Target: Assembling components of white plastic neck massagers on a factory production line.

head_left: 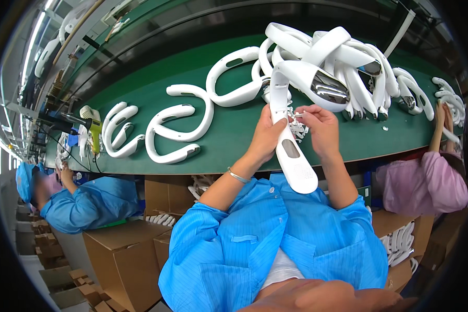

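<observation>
My left hand [264, 136] is closed around a white curved plastic neckband [298, 174], which has an oval grey window and a rounded, perforated end pointing toward me. My right hand [325, 131] is beside it, thumb and fingers pinching a small white plastic part [298, 114] close to the band's side. A cluster of small white parts [298, 131] lies on the green table [234, 156] between my hands. Just beyond, a large heap of white neckbands [330, 49] includes one with a glossy dark end pad [329, 89].
More curved neckbands [179, 122] lie to the left, near a yellow-green power tool [95, 136] with a cable. Co-workers in blue [88, 203] and pink [421, 182] sit at either side. Cardboard boxes [122, 255] stand below the table, some holding white parts [399, 242].
</observation>
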Motion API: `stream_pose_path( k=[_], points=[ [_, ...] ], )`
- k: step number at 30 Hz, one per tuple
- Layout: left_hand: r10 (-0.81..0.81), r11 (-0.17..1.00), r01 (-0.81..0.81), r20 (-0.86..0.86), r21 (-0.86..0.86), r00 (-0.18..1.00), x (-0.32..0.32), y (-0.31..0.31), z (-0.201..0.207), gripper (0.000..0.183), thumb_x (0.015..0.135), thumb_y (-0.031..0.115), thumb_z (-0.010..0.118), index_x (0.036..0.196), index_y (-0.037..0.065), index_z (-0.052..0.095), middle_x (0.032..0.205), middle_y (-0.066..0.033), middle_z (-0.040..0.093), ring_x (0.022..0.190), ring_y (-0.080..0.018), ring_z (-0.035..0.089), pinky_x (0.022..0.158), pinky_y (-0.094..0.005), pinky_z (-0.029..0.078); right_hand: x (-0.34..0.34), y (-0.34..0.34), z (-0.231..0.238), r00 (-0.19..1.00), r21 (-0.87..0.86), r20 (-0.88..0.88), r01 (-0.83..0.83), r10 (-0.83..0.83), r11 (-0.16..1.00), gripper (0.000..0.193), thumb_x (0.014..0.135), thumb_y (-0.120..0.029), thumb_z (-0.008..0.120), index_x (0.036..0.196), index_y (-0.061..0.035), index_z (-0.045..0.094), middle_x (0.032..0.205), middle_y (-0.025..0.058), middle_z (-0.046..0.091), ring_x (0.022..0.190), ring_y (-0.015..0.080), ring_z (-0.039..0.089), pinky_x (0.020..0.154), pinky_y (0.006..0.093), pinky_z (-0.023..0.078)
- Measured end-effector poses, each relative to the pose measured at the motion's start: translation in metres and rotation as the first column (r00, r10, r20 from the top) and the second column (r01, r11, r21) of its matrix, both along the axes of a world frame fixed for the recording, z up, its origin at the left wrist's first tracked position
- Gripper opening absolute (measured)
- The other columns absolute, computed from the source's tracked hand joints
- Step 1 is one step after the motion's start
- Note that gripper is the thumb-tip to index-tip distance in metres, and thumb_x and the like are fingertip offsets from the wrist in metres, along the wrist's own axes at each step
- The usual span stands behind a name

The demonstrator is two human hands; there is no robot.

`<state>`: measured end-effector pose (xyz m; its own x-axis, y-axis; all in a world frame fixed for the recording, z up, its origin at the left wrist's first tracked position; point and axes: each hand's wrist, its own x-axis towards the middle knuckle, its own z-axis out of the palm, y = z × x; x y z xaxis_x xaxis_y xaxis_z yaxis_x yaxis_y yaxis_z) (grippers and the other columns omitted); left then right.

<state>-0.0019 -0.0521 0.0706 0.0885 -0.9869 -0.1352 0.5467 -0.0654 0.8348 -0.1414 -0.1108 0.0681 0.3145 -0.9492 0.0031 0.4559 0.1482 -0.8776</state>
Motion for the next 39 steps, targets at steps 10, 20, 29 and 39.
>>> stream_pose_path(
  k=[10, 20, 29, 39],
  points=[
    [0.020, 0.999, -0.018, 0.064, -0.028, 0.998, -0.010, 0.003, -0.003, 0.035, 0.091, 0.006, 0.044, 0.125, 0.005, 0.034, 0.105, -0.0080, 0.050, 0.091, -0.0130, 0.052, 0.076, -0.0272, 0.047, 0.019, 0.005, -0.003, 0.990, 0.050, -0.131, -0.053, 0.059, 0.997, 0.007, 0.079, -0.003, 0.065, 0.085, 0.0000, 0.063, 0.081, 0.0043, 0.062, 0.074, 0.0103, 0.057, 0.071, 0.0232, 0.046],
    [-0.002, 1.000, 0.004, -0.053, 0.030, 0.999, -0.008, -0.002, 0.013, 0.029, 0.096, 0.015, 0.038, 0.121, 0.000, 0.037, 0.089, -0.0097, 0.055, 0.070, -0.0152, 0.059, 0.060, -0.0299, 0.054, 0.025, -0.005, 0.016, 0.974, 0.185, -0.076, -0.194, 0.211, 0.963, 0.022, 0.084, -0.007, 0.058, 0.103, 0.0030, 0.058, 0.078, 0.0064, 0.061, 0.067, 0.0092, 0.059, 0.056, 0.0205, 0.046],
    [0.075, 0.996, -0.075, -0.010, -0.052, 0.997, -0.010, -0.003, -0.002, 0.023, 0.095, 0.013, 0.041, 0.113, 0.000, 0.045, 0.088, -0.0097, 0.058, 0.065, -0.0133, 0.060, 0.057, -0.0281, 0.053, 0.023, -0.001, 0.007, 0.966, 0.052, -0.045, -0.253, 0.256, 0.966, 0.020, 0.087, -0.008, 0.053, 0.103, 0.0024, 0.060, 0.081, 0.0064, 0.063, 0.059, 0.0075, 0.058, 0.045, 0.0194, 0.043],
    [0.264, 0.961, -0.244, 0.176, -0.128, 0.948, -0.005, -0.019, 0.011, 0.024, 0.096, 0.012, 0.037, 0.115, -0.001, 0.044, 0.104, -0.0155, 0.059, 0.075, -0.0206, 0.065, 0.058, -0.0304, 0.056, -0.040, 0.026, 0.010, 0.976, -0.349, -0.193, -0.168, 0.105, 0.922, 0.078, 0.087, -0.059, 0.046, 0.135, 0.0013, 0.036, 0.128, 0.0151, 0.050, 0.082, 0.0161, 0.062, 0.061, 0.0243, 0.049]
  ],
)
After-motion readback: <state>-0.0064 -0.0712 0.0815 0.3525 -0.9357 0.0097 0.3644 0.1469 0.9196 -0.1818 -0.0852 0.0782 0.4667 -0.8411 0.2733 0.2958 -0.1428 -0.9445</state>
